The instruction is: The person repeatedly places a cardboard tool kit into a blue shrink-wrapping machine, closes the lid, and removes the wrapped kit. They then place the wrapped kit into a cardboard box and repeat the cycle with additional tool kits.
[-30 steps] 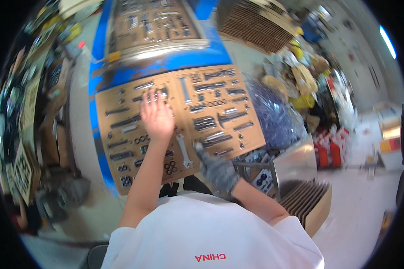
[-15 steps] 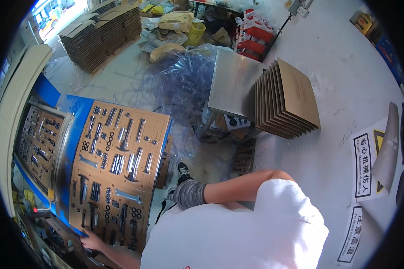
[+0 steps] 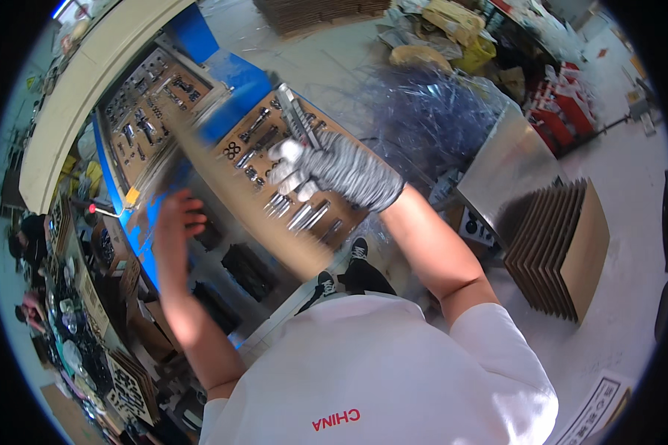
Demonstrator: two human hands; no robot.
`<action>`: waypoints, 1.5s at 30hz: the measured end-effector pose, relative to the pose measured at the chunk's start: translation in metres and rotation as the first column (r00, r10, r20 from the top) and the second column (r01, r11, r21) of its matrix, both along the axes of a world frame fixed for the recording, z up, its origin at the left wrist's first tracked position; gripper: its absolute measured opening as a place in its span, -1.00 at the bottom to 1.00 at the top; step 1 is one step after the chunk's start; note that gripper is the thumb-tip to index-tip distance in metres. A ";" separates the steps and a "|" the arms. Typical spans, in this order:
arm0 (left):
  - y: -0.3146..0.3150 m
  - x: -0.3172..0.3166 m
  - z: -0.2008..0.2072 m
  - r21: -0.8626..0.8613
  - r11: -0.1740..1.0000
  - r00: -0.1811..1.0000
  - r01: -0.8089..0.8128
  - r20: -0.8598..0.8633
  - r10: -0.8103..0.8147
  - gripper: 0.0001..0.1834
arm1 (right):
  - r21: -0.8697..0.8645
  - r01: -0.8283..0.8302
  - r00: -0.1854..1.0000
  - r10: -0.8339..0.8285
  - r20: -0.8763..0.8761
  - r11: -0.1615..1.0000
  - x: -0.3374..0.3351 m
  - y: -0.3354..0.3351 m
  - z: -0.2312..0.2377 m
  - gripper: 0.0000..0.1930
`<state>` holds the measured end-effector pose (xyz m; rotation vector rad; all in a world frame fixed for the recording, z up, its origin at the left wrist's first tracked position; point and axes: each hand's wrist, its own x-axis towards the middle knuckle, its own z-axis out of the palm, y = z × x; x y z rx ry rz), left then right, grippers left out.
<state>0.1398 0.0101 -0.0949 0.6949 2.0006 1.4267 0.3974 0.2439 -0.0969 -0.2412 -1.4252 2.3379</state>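
Observation:
My left hand (image 3: 177, 222) is bare and smeared by motion, its fingers apart with nothing seen in them. It hovers near the blue edge of the machine bed. My right hand (image 3: 330, 172), in a grey and black knit glove with pale fingertips, is closed on a slim silver tool (image 3: 295, 111) that looks like a box cutter. Beneath that hand is a brown cardboard sheet (image 3: 274, 216) of metal sockets, wrenches and other hand tools, partly hidden by it. The sheet's near edge is blurred and appears tilted up over the dark bed.
A second tool-covered sheet (image 3: 141, 122) lies under the cream machine hood (image 3: 96, 55) on the left. Dark black blocks (image 3: 246, 273) rest in the bed. Clear plastic scraps (image 3: 430, 111) heap on the floor, beside a metal table (image 3: 508, 159) and stacked cardboard (image 3: 557, 248).
The view has swung to the left. My gloved right hand has come into view with the silver tool. My left hand has left the sheet's near corner, and dark bed now shows there.

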 end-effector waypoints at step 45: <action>0.191 0.382 -0.065 0.208 0.780 0.603 0.591 0.529 -0.598 -0.56 | 0.925 0.103 -0.145 -0.915 0.377 0.365 0.579 0.100 0.080 -0.55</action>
